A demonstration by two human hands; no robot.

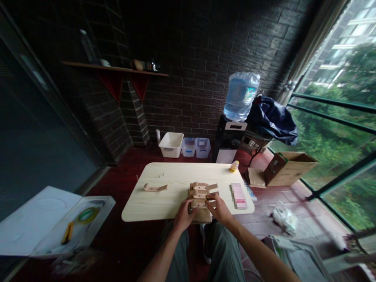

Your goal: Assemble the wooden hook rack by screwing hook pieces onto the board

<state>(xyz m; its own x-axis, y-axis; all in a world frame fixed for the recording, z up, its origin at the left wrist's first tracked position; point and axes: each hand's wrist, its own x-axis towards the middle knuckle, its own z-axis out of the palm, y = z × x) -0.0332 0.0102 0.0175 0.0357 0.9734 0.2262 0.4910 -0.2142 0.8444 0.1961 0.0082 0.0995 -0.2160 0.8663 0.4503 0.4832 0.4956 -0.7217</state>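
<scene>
Close to the front edge of the table (173, 203) lies a wooden assembly (199, 192), with several light-brown, hook-like pieces set side by side. My left hand (184, 216) is closed around its near left corner, the thumb on top. At its right side my right hand (220, 209) pinches a small yellow-and-black tool (206, 199) against the wood; its tip is hidden. A separate curved wooden piece (155, 188) rests farther left on the tabletop. Two tiny metal bits (161, 174) stand behind it, too small to name.
A small yellow-capped bottle (234, 167) stands at the table's back right, and a blurred pink object (238, 196) lies near the right edge. Beyond are plastic bins (172, 145), a water dispenser (230, 137) and a cardboard box (286, 170). An open white case (88, 219) is at left.
</scene>
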